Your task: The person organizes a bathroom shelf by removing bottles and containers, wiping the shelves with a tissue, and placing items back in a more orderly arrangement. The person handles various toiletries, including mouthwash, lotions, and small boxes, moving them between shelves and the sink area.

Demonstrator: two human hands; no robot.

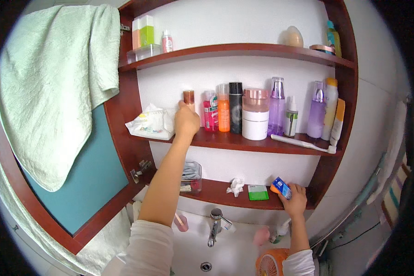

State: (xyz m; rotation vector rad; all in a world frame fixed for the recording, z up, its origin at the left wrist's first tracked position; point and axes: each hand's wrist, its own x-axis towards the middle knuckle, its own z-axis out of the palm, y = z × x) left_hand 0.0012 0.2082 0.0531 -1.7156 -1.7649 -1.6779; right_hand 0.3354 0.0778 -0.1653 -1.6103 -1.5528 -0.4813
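Note:
My left hand (187, 120) reaches to the middle shelf and is closed around a bottle with a brown cap (188, 95). Left of it lies a soft white tissue pack (151, 123); to its right stand a pink-red bottle (210, 112), an orange bottle (223, 114) and a black can (235, 108). On the right of the bottom shelf, my right hand (294, 201) grips a small blue and orange package (281, 188), tilted. Beside it are a green and white packet (258, 193) and a crumpled white tissue (236, 186).
An open cabinet door (79, 165) with a towel (58, 86) hangs at the left. Right on the middle shelf stand several bottles and a white toothbrush-like item (302, 143). Below are a chrome faucet (214, 226), a pink cup (181, 224) and an orange fan (270, 263).

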